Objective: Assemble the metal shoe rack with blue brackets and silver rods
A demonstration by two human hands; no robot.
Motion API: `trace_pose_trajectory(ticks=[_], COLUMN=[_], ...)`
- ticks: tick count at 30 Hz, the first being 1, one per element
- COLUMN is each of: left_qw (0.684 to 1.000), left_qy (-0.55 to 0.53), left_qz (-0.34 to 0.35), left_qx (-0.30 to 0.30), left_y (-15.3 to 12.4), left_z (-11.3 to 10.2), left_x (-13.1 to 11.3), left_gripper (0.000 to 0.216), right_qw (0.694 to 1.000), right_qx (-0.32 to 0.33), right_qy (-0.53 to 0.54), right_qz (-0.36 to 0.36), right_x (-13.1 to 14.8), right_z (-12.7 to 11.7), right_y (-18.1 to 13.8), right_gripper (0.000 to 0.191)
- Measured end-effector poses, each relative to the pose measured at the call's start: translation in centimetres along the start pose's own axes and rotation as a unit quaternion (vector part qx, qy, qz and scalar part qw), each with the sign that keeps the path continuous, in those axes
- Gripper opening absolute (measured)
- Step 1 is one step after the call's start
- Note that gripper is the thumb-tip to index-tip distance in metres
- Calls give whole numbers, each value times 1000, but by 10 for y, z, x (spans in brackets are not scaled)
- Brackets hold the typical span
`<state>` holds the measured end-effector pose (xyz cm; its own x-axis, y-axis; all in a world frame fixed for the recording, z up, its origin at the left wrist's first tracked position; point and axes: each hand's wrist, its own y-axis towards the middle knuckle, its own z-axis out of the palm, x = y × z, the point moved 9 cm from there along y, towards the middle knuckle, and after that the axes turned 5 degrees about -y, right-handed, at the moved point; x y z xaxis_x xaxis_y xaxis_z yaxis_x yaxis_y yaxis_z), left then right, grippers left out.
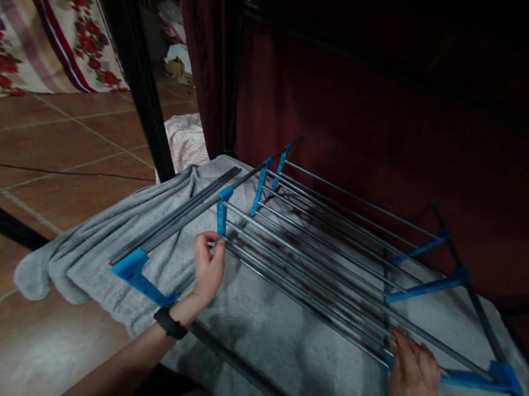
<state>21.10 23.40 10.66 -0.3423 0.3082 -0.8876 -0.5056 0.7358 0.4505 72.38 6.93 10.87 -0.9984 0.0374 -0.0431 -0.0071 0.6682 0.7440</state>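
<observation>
A partly assembled rack of grey metal tubes [311,253] and blue plastic brackets lies on a grey blanket. My left hand [208,270] is closed in a pinch on the left end of the nearest tube, just under a blue bracket [222,211]. At the other end of the crossing tubes, my right hand [413,382] is closed around the tube ends beside a long blue bracket [506,377]. Its fingertips are partly hidden. Another blue bracket [137,275] sits at the front left, beyond my left wrist.
Loose grey tubes [180,214] lie bundled along the rack's left side. Black bed-frame posts [140,62] stand at the left. A dark red curtain [359,119] hangs behind the grey blanket [77,254]. Tiled floor [50,142] and a floral cloth [85,26] show at the left.
</observation>
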Motion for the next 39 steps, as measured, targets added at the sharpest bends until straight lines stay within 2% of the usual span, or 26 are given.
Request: trace_pose_trajectory(ticks=[1, 2, 4, 6, 9, 18, 39], left_qw=[999, 999, 996, 993, 994, 997, 995], left_qy=[-7, -18, -51, -69, -67, -53, -55], left_qz=[-27, -45, -68, -65, -53, -52, -83], left_qx=[-27, -25, 18, 68, 68, 32, -10], left_y=[8, 16, 29, 37, 40, 40, 39], left_z=[-5, -3, 12, 30, 38, 36, 40], left_x=[14, 23, 33, 33, 30, 30, 33], left_gripper=[27, 39, 51, 46, 37, 30, 25], right_qw=[1000, 1000, 1000, 1000, 1000, 1000, 999], right_qx=[1, 2, 1, 0, -10, -2, -22], right_qy=[2, 4, 6, 5, 3, -18, -28], right_qz=[-2, -2, 2, 4, -7, -5, -11], right_x=[0, 0, -1, -2, 0, -4, -6], right_z=[0, 0, -1, 0, 0, 3, 1], right_y=[0, 0, 0, 0, -1, -6, -7], right_gripper=[33, 33, 34, 35, 34, 41, 37])
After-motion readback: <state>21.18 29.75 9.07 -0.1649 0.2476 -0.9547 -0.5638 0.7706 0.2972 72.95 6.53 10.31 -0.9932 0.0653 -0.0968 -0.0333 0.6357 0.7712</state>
